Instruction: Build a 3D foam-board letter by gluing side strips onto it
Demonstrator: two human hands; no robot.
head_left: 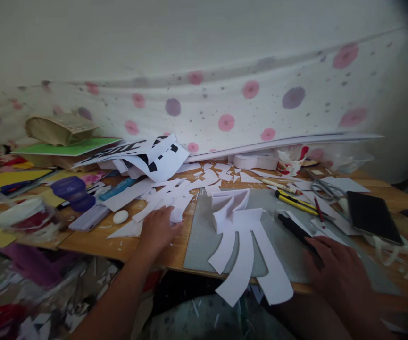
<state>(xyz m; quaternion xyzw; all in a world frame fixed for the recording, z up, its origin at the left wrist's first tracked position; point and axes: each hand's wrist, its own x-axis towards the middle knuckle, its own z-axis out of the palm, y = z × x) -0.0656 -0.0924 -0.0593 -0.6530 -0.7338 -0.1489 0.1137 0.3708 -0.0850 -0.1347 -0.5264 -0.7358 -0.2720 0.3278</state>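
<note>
My left hand (157, 231) rests on the wooden table (94, 236) among white paper scraps (175, 193); its fingers curl round the edge of one scrap. My right hand (338, 269) lies on the grey cutting mat (204, 236), fingers closed over the end of a black utility knife (295, 227). Between the hands a large white cut-out paper shape (246, 250) lies on the mat and hangs over the table's front edge.
Yellow-black cutters (295, 200), scissors (326, 189), a dark tablet (371, 217) and a paper cup (290, 163) lie at the right. At left are a purple bottle (72, 191), a lidded tub (27, 215), coloured sheets and printed pages (154, 158). Scraps litter the floor.
</note>
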